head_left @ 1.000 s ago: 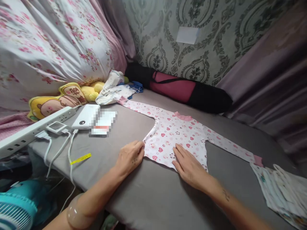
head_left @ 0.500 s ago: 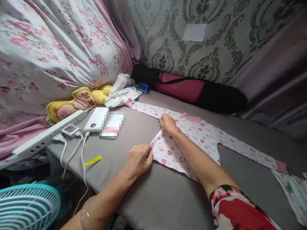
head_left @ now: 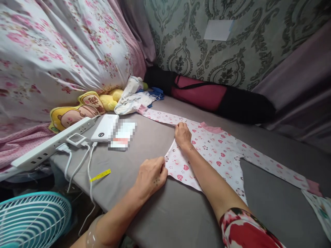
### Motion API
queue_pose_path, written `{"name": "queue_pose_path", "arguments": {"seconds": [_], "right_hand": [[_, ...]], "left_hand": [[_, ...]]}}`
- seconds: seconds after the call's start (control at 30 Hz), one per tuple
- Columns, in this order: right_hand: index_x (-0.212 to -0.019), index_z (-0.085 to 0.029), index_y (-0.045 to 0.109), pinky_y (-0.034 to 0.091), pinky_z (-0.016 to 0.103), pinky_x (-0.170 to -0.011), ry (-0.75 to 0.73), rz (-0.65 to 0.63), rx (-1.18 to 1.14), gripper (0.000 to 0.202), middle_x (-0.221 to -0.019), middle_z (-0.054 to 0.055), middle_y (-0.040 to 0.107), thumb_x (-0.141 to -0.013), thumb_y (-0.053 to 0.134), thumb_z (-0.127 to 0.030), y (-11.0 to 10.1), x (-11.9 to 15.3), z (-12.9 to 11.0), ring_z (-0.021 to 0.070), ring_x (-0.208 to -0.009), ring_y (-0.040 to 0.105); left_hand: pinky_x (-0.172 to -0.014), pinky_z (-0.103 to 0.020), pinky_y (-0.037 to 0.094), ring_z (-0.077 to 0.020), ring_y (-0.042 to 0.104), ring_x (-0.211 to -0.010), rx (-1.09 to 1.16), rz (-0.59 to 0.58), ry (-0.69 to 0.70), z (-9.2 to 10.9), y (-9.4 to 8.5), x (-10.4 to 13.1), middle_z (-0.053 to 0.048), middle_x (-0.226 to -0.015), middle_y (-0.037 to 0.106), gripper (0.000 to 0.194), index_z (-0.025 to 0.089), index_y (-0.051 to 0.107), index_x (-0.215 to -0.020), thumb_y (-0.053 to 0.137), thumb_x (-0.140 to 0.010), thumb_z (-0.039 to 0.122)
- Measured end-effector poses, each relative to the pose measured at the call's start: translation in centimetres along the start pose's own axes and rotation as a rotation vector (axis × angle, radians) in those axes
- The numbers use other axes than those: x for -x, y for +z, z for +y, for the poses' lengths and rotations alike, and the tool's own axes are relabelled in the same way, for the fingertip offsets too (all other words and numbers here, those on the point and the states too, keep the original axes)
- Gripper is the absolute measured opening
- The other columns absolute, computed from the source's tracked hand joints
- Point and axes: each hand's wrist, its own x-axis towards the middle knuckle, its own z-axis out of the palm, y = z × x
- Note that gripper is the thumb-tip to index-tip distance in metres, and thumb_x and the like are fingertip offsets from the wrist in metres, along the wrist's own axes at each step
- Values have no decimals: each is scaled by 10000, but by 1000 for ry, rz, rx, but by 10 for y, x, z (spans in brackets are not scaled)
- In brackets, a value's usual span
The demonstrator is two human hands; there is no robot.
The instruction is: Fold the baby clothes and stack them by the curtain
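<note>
A long-sleeved child's shirt [head_left: 207, 151], white with pink hearts and flowers and a pink collar, lies spread flat on the grey sheet [head_left: 155, 210]. Its sleeves stretch out to the far left and near right, ending in pink cuffs. My left hand [head_left: 153, 175] pinches the shirt's lower left hem corner. At the left underarm, my right hand [head_left: 183, 136] is closed on the side seam, its fingertips partly hidden. My right forearm crosses over the shirt's body and covers part of it.
A white power strip [head_left: 54, 143] with plugs and cables and a white power bank [head_left: 104, 129] lie to the left. Behind them are a yellow plush pillow [head_left: 74, 113] and crumpled clothes [head_left: 131, 100]. A black and maroon long bag [head_left: 201, 94] rests along the wall. A teal fan [head_left: 33, 220] stands lower left.
The view has shifted slightly, so the shirt and bag sit a little further right. Both hands keep their places on the shirt's left side, and the shirt lies as before.
</note>
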Motion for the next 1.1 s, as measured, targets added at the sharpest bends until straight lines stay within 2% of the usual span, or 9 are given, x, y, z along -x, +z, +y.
{"name": "queue_pose_path", "arguments": {"seconds": [0.17, 0.27, 0.33, 0.47, 0.57, 0.67, 0.8, 0.97, 1.1], "right_hand": [[-1151, -140, 559, 425, 311, -875, -50, -86, -47, 277, -1196, 143, 581, -1003, 356, -255, -19, 6, 0, 228, -1071, 566], [-1219, -138, 549, 411, 297, -942, -160, -177, -165, 308, -1217, 132, 600, -971, 374, -193, -33, 11, 18, 207, -1122, 550], [-1265, -155, 530, 410, 300, -957, -207, -181, -231, 355, -1240, 119, 608, -965, 341, -183, -38, 11, 37, 195, -1137, 550], [-1326, -135, 489, 328, 383, -1059, -166, -66, -136, 411, -1388, 146, 518, -970, 314, -243, -27, 12, 78, 232, -1282, 453], [-1430, -109, 381, 180, 445, -1144, -100, -118, -24, 508, -1521, 159, 361, -990, 280, -342, -10, 18, 90, 244, -1412, 286], [-1512, -123, 245, 60, 461, -1175, -115, -203, -4, 610, -1598, 136, 194, -998, 220, -450, 1, 30, 85, 234, -1473, 124], [-1537, -133, 191, -1, 446, -1183, -223, -255, -40, 675, -1620, 100, 99, -987, 185, -524, 1, 54, 65, 224, -1486, 32], [-1538, -103, 187, -28, 441, -1188, -397, -360, -132, 720, -1619, 96, 86, -979, 186, -557, -12, 95, 39, 225, -1487, -29], [-1525, -90, 245, 7, 436, -1200, -479, -504, -267, 732, -1607, 103, 149, -978, 193, -574, -38, 136, 23, 229, -1488, 12]], "left_hand": [[-665, -288, 344, -169, 589, -693, -8, 22, -41, 1, -3, 1, -3, -737, 658, 106, 220, 539, -768, 460, -799, 155], [-651, -286, 344, -169, 590, -688, 1, 51, -27, -1, -2, 2, -6, -741, 663, 109, 220, 550, -765, 466, -794, 157], [-642, -283, 347, -167, 590, -683, 10, 62, -16, -2, -1, 2, -9, -750, 669, 109, 220, 561, -766, 474, -794, 161], [-623, -271, 354, -165, 591, -683, 24, 64, -40, -3, 1, 2, -15, -774, 681, 114, 224, 597, -790, 491, -801, 184], [-611, -261, 356, -163, 596, -692, 36, 46, -81, -3, 0, 2, -16, -787, 684, 135, 229, 623, -809, 492, -806, 195], [-607, -256, 358, -162, 601, -697, 61, 29, -108, -5, 0, 1, -13, -791, 684, 156, 233, 641, -828, 489, -809, 206], [-616, -263, 361, -168, 604, -705, 75, 47, -134, -6, 0, 1, -13, -803, 687, 179, 239, 652, -848, 475, -821, 228], [-624, -271, 368, -189, 617, -730, 27, 46, -159, -8, -1, 0, -34, -823, 693, 183, 233, 638, -877, 460, -839, 242], [-603, -271, 365, -196, 619, -723, -36, 57, -137, -16, 6, -4, -42, -816, 690, 179, 232, 611, -923, 450, -848, 256]]}}
